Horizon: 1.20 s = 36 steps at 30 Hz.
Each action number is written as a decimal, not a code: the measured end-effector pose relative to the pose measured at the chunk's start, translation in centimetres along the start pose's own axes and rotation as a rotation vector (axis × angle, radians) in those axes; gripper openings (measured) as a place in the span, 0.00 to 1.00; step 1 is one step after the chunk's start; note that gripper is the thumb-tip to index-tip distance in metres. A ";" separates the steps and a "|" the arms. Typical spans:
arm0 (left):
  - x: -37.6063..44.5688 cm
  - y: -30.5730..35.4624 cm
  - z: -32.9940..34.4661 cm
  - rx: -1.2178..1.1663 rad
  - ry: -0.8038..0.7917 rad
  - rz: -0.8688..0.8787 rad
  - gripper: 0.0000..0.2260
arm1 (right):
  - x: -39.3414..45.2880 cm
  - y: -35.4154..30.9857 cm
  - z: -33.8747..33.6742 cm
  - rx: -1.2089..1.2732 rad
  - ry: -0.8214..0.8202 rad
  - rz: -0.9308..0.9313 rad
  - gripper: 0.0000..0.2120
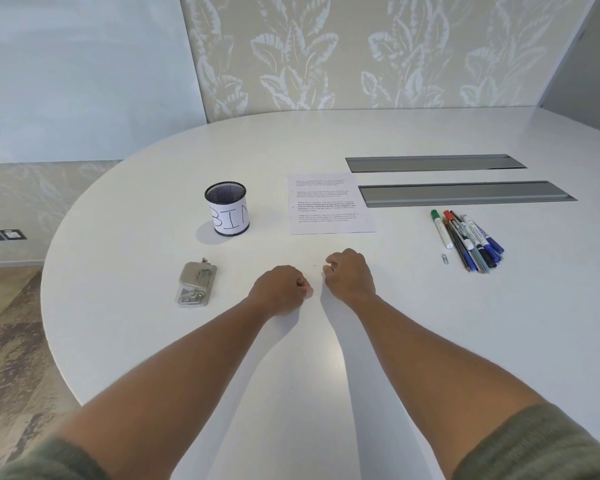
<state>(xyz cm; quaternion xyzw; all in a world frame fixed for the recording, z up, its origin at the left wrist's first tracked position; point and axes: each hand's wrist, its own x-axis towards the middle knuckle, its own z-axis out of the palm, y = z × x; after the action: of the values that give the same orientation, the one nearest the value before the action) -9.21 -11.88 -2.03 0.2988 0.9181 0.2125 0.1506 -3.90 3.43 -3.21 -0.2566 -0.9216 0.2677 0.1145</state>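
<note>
My left hand (280,288) and my right hand (350,273) rest side by side on the white round table (430,323), both with fingers curled into fists and nothing visible inside them. Beyond them lies a printed sheet of paper (329,204). A black mesh cup labelled "BIN" (227,208) stands upright to the left of the sheet. A metal hole punch (196,284) lies left of my left hand. A bunch of markers and pens (470,239) lies to the right, with a small paper clip (444,258) beside it.
Two grey cable-tray lids (465,194) are set flush into the table top behind the pens. A leaf-patterned wall panel (361,53) stands behind the table. The table's curved edge drops to carpet (11,341) on the left.
</note>
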 end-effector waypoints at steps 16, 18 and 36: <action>1.0 -3.0 -0.9 -0.199 0.057 -0.071 0.07 | 1.9 -2.4 0.4 0.013 -0.083 0.100 0.08; 1.1 -3.1 -0.9 -0.215 0.062 -0.074 0.06 | 2.0 -2.5 0.3 0.002 -0.086 0.104 0.09; 3.3 -4.6 -1.8 -0.397 0.196 -0.192 0.10 | 3.3 -5.1 1.3 -0.033 -0.195 0.080 0.11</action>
<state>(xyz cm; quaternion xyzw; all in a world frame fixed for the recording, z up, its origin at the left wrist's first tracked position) -14.73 -13.79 -3.21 0.1524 0.8928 0.4015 0.1361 -9.25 0.92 -1.27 -0.2677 -0.9217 0.2806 0.0095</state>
